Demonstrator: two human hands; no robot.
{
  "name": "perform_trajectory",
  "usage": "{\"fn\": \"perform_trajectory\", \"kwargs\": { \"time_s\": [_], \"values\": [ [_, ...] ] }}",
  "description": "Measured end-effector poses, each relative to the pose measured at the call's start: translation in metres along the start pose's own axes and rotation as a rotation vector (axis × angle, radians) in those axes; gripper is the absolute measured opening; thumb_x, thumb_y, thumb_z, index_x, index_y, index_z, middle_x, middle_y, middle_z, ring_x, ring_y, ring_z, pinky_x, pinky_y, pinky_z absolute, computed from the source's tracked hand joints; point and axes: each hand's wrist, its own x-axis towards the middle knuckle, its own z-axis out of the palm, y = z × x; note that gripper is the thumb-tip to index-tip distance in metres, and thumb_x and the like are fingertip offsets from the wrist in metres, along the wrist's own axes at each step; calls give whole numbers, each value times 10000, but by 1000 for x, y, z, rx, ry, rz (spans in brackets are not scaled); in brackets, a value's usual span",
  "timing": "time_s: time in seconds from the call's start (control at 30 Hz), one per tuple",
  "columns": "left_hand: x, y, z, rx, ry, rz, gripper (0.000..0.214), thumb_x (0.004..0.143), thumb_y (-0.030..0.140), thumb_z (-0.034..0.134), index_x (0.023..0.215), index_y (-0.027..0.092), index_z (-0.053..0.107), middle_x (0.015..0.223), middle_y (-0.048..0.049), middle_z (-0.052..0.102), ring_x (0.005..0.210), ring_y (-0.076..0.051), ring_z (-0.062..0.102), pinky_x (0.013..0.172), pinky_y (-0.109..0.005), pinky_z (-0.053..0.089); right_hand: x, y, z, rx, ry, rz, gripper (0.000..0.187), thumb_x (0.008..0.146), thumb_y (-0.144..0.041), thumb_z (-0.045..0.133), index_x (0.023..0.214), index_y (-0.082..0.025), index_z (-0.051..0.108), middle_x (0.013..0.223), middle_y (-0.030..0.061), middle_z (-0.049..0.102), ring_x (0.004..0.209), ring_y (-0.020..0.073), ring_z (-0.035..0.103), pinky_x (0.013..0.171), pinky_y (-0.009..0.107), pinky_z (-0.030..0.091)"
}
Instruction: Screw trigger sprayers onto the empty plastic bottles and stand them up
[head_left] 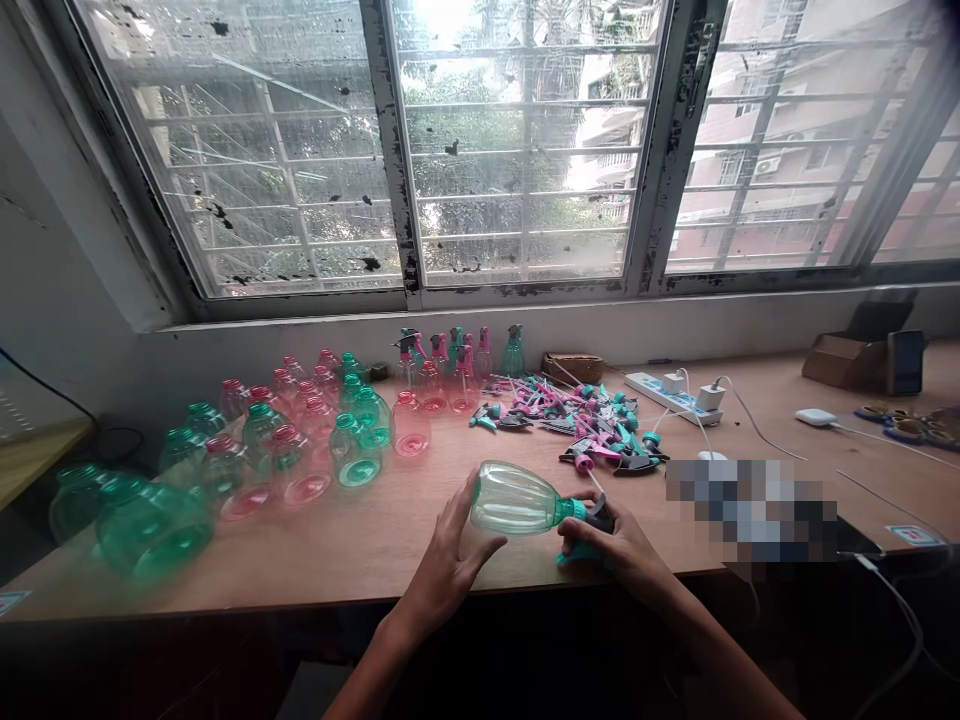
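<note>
A clear green spray bottle (514,498) lies sideways in the air above the table's front edge, its base to the left. My left hand (448,548) cups that base loosely, with the fingers along its end and the thumb just under it. At the other end, my right hand (619,545) is closed around the black and teal spray head (592,512), next to the bottle's teal collar. The right fingers are partly hidden behind the head. Beyond it lies a heap of loose pink, teal and black spray heads (577,410).
Many pink and green bottles without heads (289,465) stand on the left of the wooden table (420,520). Several bottles with heads (463,375) stand by the wall. To the right are a power strip (675,397), cables, a phone (905,362) and a blurred patch.
</note>
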Motion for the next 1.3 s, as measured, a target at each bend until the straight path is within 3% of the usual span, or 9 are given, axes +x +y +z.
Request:
{"fn": "perform_trajectory", "kwargs": {
  "time_s": [0.13, 0.3, 0.5, 0.63, 0.77, 1.07, 1.2, 1.3],
  "values": [
    [-2, -1, 1, -22, 15, -52, 835, 915, 407, 636, 1564, 342, 115, 1607, -65, 308, 1484, -314, 248, 1196, -492, 240, 0, 1, -1, 18, -23, -3, 429, 762, -455, 810, 1022, -193, 591, 685, 11, 753, 652, 233, 728, 681, 356, 584],
    [2, 2, -2, -26, -8, -33, 696, 919, 418, 630, 1524, 295, 309, 1552, -83, 392, 1454, -314, 309, 1195, -471, 264, 0, 0, -1, -28, -39, -17, 439, 773, -428, 809, 1065, -187, 587, 679, 12, 757, 663, 228, 726, 690, 351, 581],
    [0, 0, -1, -28, -20, 20, 753, 929, 371, 628, 1543, 374, 194, 1596, -39, 330, 1469, -284, 291, 1199, -469, 258, 0, 2, -1, 61, -9, 8, 430, 767, -455, 806, 1020, -198, 571, 673, 7, 740, 648, 240, 724, 679, 381, 593],
    [-1, -1, -1, -12, 9, -64, 798, 862, 445, 700, 1530, 319, 280, 1563, -84, 387, 1454, -342, 302, 1186, -521, 256, 0, 1, 0, -3, -37, -19, 441, 772, -433, 808, 1061, -198, 573, 683, 7, 750, 661, 231, 724, 694, 362, 581],
    [1, 0, -4, -24, -6, -66, 735, 874, 446, 685, 1509, 304, 343, 1522, -89, 441, 1434, -332, 342, 1182, -503, 277, 0, 1, -1, -39, -37, -27, 420, 782, -427, 799, 1058, -194, 586, 670, 7, 754, 663, 229, 723, 697, 352, 572],
    [-2, -1, -2, -94, -48, -47, 848, 897, 383, 670, 1558, 351, 140, 1631, -48, 251, 1499, -286, 216, 1221, -473, 196, 0, 6, -3, 71, -44, -5, 358, 814, -383, 787, 1021, -199, 561, 680, 10, 750, 641, 212, 705, 677, 356, 586],
    [-1, 1, -4, -91, -39, -90, 903, 828, 427, 743, 1551, 268, 226, 1591, -109, 328, 1482, -330, 251, 1212, -492, 224, 0, 3, -2, 27, -52, -17, 369, 813, -365, 789, 1051, -193, 566, 689, 16, 762, 653, 209, 715, 681, 330, 575],
    [0, 2, -4, -75, -45, -65, 868, 827, 417, 746, 1537, 284, 266, 1576, -98, 355, 1472, -332, 277, 1205, -491, 247, 0, 2, -2, 24, -45, -26, 375, 808, -364, 793, 1053, -187, 571, 680, 14, 759, 646, 206, 713, 681, 327, 576]
  ]
}}
